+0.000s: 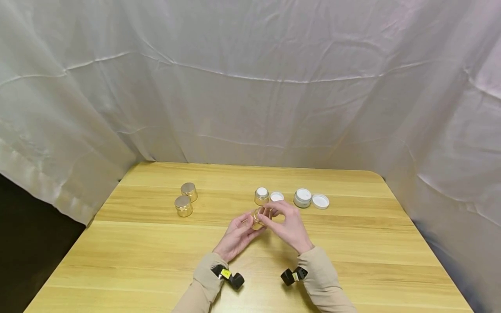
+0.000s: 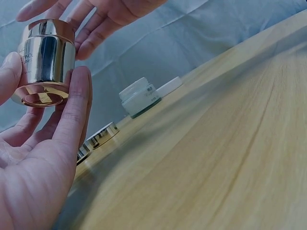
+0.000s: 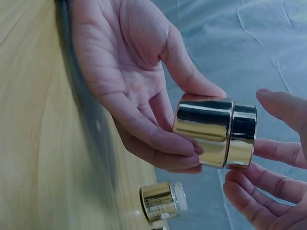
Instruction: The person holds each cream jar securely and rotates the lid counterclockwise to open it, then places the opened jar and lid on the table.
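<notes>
My left hand grips a shiny gold cosmetic jar by its lower body, thumb on one side and fingers on the other. The jar is raised above the table with its gold lid on. Around that lid, the spread fingers of my right hand stand loosely. In the right wrist view, its thumb is apart from the lid while other fingers reach right at the lid's edge. Just beyond the hands is an uncapped gold jar with a white top, beside an upturned lid.
Farther right stands an uncapped frosted jar, its white lid lying next to it. Two capped gold jars, one nearer and one behind, are at the left. A grey curtain hangs behind the wooden table.
</notes>
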Available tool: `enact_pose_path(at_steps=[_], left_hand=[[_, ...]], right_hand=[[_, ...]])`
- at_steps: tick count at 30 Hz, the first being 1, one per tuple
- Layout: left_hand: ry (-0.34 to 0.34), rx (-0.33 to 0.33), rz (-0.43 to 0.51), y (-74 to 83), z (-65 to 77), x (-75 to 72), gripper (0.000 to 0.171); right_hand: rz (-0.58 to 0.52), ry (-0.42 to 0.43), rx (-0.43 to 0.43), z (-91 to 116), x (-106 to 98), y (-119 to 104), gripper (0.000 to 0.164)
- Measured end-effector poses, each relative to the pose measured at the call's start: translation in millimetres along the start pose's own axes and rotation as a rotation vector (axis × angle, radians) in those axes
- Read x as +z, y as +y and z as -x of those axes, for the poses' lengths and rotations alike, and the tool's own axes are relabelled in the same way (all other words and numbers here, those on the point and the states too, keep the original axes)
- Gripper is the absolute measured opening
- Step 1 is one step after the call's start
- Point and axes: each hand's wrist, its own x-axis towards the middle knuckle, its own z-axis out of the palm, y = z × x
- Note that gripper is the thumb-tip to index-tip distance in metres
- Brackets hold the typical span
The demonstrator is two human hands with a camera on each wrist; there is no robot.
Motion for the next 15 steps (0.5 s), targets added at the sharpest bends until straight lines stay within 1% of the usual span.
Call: enact_pose_path(at_steps=[4,11,15], left_hand=[[0.0,0.001,0.002,0.4,0.4,0.2,0.046],[0.014,-0.003,-0.001,0.1,0.7,-0.4,0.05],[0.0,0.0,-0.003,0.1,0.7,0.0,0.054]], right_hand=[[-0.006,-0.022,-0.018,-0.3,-0.5,-0.5,0.026],[-0.023,-0.089,-0.041,-0.4,-2.9,-0.2,0.033],[-0.007,-0.068,-0.015,0.1,-2.2,0.5,0.036]])
